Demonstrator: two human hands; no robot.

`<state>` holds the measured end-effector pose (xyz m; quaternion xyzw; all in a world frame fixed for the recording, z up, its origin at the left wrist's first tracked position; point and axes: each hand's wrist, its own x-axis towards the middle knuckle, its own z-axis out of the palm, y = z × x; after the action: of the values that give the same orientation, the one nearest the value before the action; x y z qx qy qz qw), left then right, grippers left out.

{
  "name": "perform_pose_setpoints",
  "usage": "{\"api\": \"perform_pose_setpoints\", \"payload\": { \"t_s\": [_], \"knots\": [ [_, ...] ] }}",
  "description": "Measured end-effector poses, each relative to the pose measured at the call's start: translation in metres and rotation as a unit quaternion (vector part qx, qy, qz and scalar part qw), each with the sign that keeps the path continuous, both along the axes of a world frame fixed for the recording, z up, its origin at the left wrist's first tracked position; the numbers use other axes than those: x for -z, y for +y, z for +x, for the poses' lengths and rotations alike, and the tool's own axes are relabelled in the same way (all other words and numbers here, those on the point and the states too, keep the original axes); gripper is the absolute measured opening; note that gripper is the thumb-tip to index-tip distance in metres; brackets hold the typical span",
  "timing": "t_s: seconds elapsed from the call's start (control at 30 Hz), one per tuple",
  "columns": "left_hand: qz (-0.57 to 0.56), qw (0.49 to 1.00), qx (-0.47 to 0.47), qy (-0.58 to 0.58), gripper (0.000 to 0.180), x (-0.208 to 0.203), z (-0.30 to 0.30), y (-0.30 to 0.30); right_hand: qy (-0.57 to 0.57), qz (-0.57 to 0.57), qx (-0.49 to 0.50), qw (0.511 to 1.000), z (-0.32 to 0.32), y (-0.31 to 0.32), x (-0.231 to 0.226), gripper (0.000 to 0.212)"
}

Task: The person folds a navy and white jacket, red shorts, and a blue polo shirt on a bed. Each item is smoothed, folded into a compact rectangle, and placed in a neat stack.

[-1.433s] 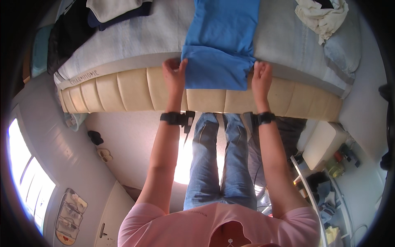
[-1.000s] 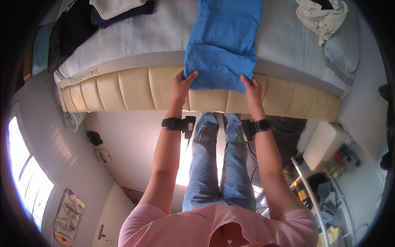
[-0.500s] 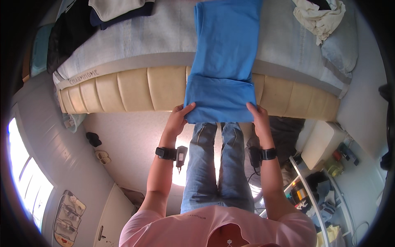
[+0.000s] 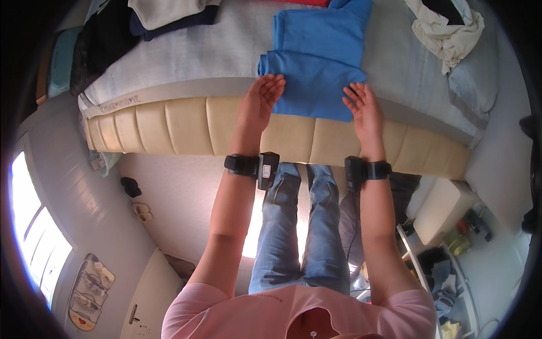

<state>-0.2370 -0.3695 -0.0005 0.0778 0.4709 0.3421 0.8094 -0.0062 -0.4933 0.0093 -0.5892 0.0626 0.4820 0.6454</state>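
A blue garment (image 4: 319, 85) lies folded over on the bed in front of me, its near flap hanging slightly over the padded edge. My left hand (image 4: 264, 101) is at the flap's left side, fingers stretched out and palm turned inward. Its fingertips overlap the cloth, but I cannot tell whether they press on it. On the opposite side, my right hand (image 4: 366, 110) is also open, with its fingers spread beside the cloth's right edge. Neither hand grips anything. Whether the garment is a shirt or trousers is not plain from its folded shape.
Grey and dark folded clothes (image 4: 169, 14) lie at the bed's far left, beside a black garment (image 4: 107, 45). A crumpled cream cloth (image 4: 449, 34) is at the far right. The bed has a cream padded edge (image 4: 186, 127). A white box (image 4: 445, 210) stands right of my legs.
The garment's near end has gone from hanging in both hands to lying folded farther up on the bed. Both hands have moved forward and let go of the cloth.
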Motion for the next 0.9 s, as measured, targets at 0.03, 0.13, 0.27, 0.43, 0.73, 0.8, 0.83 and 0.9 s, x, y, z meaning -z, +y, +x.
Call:
{"api": "perform_pose_setpoints", "payload": {
  "t_s": [0.03,0.13,0.27,0.43,0.73,0.8,0.83,0.9],
  "knots": [
    [0.086,0.995,-0.005,0.052,0.024,-0.003,0.006,-0.001,-0.097,-0.015,-0.018,0.995,-0.003,0.005,-0.004,0.027],
    [0.332,0.908,0.003,0.256,0.022,-0.012,0.019,-0.014,-0.397,-0.02,-0.089,0.913,-0.014,0.015,-0.012,0.019],
    [0.582,0.639,0.151,0.48,0.035,-0.01,0.037,-0.025,-0.66,0.02,-0.248,0.709,-0.024,0.018,-0.004,0.035],
    [0.549,0.559,0.329,0.527,0.053,0.019,0.049,-0.019,-0.705,-0.087,-0.401,0.578,-0.017,0.015,0.02,0.054],
    [0.363,0.775,0.043,0.515,0.05,0.038,-0.001,-0.042,-0.572,-0.151,-0.153,0.792,0.004,-0.033,0.035,0.039],
    [0.24,0.85,0.053,0.465,0.047,0.04,-0.015,-0.048,-0.363,-0.187,-0.089,0.909,-0.001,-0.044,0.043,0.036],
    [0.196,0.88,0.086,0.424,0.046,0.041,-0.02,-0.05,-0.338,-0.161,-0.079,0.924,-0.003,-0.048,0.047,0.036],
    [0.172,0.896,0.116,0.393,0.042,0.043,-0.026,-0.052,-0.274,-0.144,-0.049,0.949,-0.006,-0.054,0.052,0.036]
  ]
}}
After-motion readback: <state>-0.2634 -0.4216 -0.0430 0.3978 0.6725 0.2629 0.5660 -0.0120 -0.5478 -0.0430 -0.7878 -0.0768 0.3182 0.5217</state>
